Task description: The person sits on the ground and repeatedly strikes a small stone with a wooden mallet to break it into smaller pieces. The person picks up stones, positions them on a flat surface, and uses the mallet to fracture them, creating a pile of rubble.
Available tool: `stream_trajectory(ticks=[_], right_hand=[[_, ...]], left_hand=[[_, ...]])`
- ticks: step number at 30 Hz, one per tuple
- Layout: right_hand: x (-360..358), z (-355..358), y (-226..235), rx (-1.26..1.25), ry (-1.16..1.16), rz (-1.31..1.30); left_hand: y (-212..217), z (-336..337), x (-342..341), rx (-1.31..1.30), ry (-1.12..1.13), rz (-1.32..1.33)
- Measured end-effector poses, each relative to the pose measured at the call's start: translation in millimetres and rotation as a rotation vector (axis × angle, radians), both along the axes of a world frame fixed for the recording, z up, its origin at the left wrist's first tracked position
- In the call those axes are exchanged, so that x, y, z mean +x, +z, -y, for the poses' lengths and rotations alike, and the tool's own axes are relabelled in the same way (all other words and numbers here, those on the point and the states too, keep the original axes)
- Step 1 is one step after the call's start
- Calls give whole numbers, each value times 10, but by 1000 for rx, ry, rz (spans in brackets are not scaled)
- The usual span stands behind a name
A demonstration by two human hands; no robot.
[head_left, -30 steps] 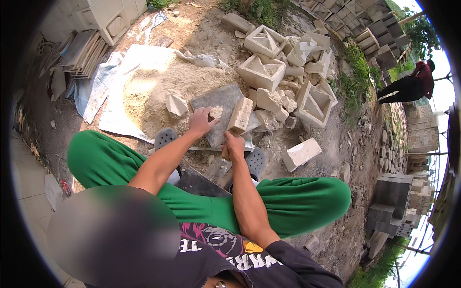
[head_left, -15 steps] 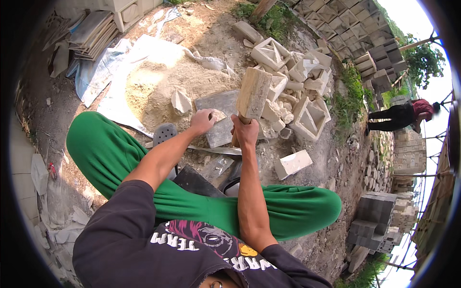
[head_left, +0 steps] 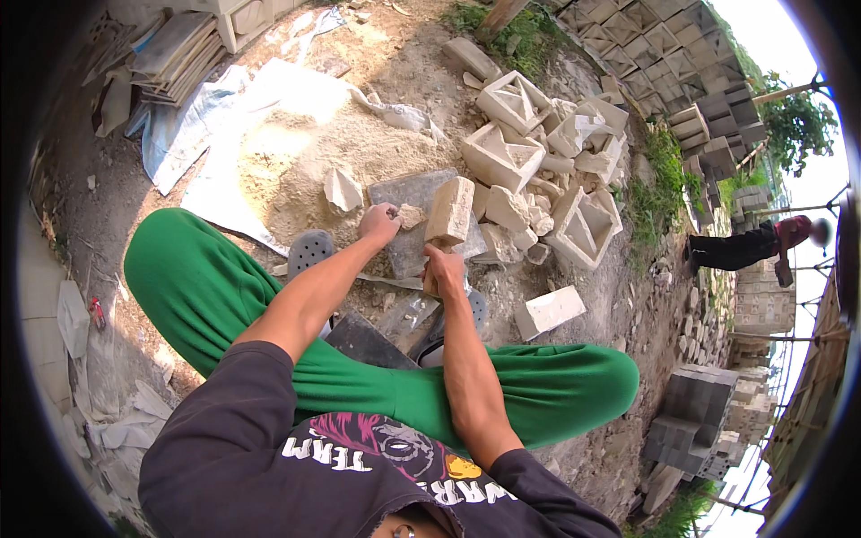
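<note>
The person is squatting in green trousers (head_left: 215, 296) over a dusty yard, with both bare forearms reaching forward to a flat grey slab (head_left: 408, 193) that is lying on the ground at the near edge of a sand heap (head_left: 296, 161). The right hand (head_left: 442, 267) is closing in a fist around the lower end of a pale stone block (head_left: 448, 213), which is standing nearly upright above the slab's right edge. The left hand (head_left: 378, 224) is resting on the slab, its fingers curling and pinching a small stone lump (head_left: 411, 215) that is lying just left of the block. A pale shard (head_left: 343, 190) is lying on the sand just beyond the slab's left edge. Grey clogs (head_left: 310, 251) are showing below the slab, one on each side of the arms. Beyond the slab's right edge, a pile of broken hollow blocks (head_left: 502, 152) and rubble is spreading toward the upper right. A single whole brick (head_left: 549, 310) is lying apart on the dirt, right of the right hand. Stacked tiles (head_left: 170, 49) are sitting at the upper left beside a white sheet (head_left: 193, 134). Far to the right, another person (head_left: 749, 247) is bending over near grey block stacks (head_left: 691, 412).
</note>
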State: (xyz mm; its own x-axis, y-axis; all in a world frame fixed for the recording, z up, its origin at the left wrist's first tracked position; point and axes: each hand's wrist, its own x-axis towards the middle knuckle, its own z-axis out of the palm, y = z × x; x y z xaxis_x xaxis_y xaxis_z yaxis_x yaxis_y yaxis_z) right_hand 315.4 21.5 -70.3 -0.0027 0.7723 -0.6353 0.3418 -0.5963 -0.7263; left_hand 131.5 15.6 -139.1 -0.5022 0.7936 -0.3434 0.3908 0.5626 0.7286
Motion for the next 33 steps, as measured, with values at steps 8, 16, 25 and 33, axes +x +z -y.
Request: stream_trajectory(ticks=[8, 16, 25, 33], right_hand=[[-200, -124, 471, 426, 0, -29], [-58, 6, 0, -42, 140, 70], [-200, -118, 487, 436, 26, 52], [-54, 72, -59, 2, 130, 116]], left_hand=[[-79, 39, 12, 68, 75, 117], [-53, 2, 39, 113, 83, 110], [-110, 43, 55, 164, 87, 102], [-143, 14, 102, 138, 143, 37]])
